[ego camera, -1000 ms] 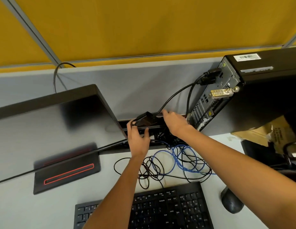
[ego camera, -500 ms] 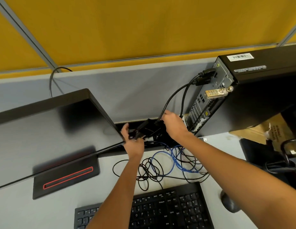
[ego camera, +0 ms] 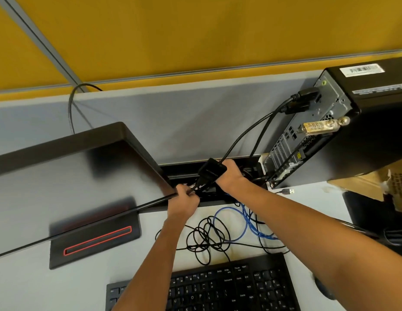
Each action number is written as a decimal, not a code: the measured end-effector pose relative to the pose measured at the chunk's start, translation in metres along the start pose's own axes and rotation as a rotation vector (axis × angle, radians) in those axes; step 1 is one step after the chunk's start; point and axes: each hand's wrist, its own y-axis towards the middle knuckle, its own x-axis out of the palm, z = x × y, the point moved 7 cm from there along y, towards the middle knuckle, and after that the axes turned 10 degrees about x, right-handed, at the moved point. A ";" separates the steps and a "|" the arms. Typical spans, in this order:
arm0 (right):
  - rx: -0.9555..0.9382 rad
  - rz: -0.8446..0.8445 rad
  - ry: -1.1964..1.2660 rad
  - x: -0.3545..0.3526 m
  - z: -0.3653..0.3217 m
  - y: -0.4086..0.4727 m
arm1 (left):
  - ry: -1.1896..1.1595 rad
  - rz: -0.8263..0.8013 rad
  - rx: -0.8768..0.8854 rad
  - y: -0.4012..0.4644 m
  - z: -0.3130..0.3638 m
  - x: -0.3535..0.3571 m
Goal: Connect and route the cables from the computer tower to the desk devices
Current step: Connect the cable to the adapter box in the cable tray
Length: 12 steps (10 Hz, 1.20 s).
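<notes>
A black computer tower [ego camera: 361, 131] stands at the right with its rear ports facing me. Two black cables run down from its top ports. One ends in a black adapter block [ego camera: 211, 171], which my right hand [ego camera: 230, 176] grips above the cable slot [ego camera: 186, 170] at the desk's back edge. My left hand [ego camera: 184, 202] grips a thin black cable [ego camera: 201, 184] just below the adapter, beside the monitor's right corner [ego camera: 159, 176]. A tangle of black cables [ego camera: 206, 239] and a blue cable [ego camera: 247, 223] lies on the desk behind the keyboard [ego camera: 229, 286].
The monitor [ego camera: 72, 180] fills the left, its base [ego camera: 92, 239] with a red outline on the desk. A loose USB plug [ego camera: 287, 191] lies by the tower. A cardboard box [ego camera: 379, 182] sits right, a mouse [ego camera: 323, 288] at the lower right. Grey and yellow partition behind.
Both hands stayed at the cable slot. My right hand now holds the adapter block raised and tilted, while my left hand slid down onto the thin cable under it.
</notes>
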 end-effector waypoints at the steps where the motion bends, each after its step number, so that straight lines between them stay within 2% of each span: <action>1: 0.048 -0.058 0.095 0.003 -0.005 -0.010 | 0.103 0.069 0.026 0.012 0.013 -0.004; 2: -0.128 -0.094 -0.153 0.023 -0.010 -0.001 | 0.164 0.055 0.011 0.025 0.022 -0.003; 3: -0.048 -0.044 -0.023 0.017 0.009 -0.012 | 0.175 0.042 0.008 0.031 0.027 0.000; 4: -0.018 0.096 0.089 0.007 0.041 -0.036 | 0.064 0.053 -0.034 0.029 0.024 0.001; 5: 0.172 0.228 0.174 0.005 0.079 -0.052 | -0.051 0.061 -0.038 0.025 0.025 -0.006; 7: 0.278 0.170 0.102 -0.009 0.079 -0.030 | -0.093 0.003 0.053 0.025 0.016 -0.005; 8: 0.271 0.138 0.078 -0.017 0.082 -0.020 | -0.101 0.098 0.083 0.022 0.007 -0.008; 9: 0.179 0.098 0.086 -0.008 0.082 -0.020 | -0.148 0.162 0.083 0.014 0.009 -0.015; 10: 0.166 0.090 0.111 0.000 0.081 -0.022 | -0.056 0.066 0.074 0.010 0.015 -0.015; 11: 0.215 -0.034 0.126 0.000 0.085 -0.011 | -0.017 -0.063 0.046 0.004 0.017 -0.014; 12: 0.231 -0.154 0.106 0.001 0.088 0.003 | -0.051 -0.085 0.056 0.001 0.021 -0.015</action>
